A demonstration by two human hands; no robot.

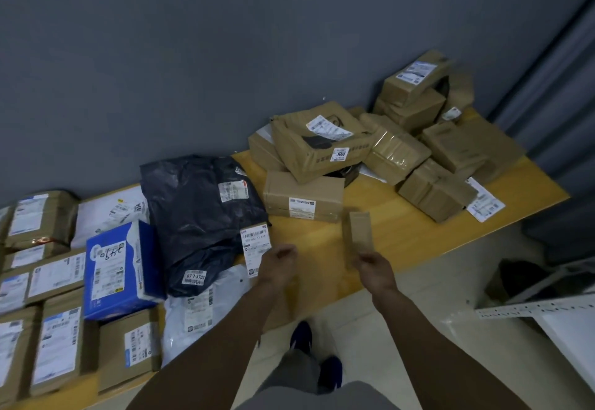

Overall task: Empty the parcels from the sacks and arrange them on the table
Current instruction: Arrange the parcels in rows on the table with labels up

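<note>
A small narrow brown cardboard parcel [359, 234] is pinched at its near end by the right hand [373, 265] and held tilted above the yellow wooden desk [402, 232]; it is motion-blurred. The left hand [278, 263] is held over the near desk edge, seen from the back with fingers curled; whether anything is gripped cannot be told. A white barcode label [255, 245] lies just left of it, at the edge of a dark navy plastic mailer bag [199, 216].

Beyond the hands, a flat brown cardboard box [302, 195] lies on the desk. A crumpled brown box marked 3008 [318, 142] is propped partly on it. A loose pile of brown taped parcels [444, 152] is heaped at the far right against the grey wall [193, 55].

To the left, a blue-and-white carton [119, 268] sits beside the dark bag, and a white plastic mailer [199, 313] lies near it. Labelled brown boxes [48, 281] are set in rows at the left end. Blue shoes [301, 335] are seen on the floor below.
</note>
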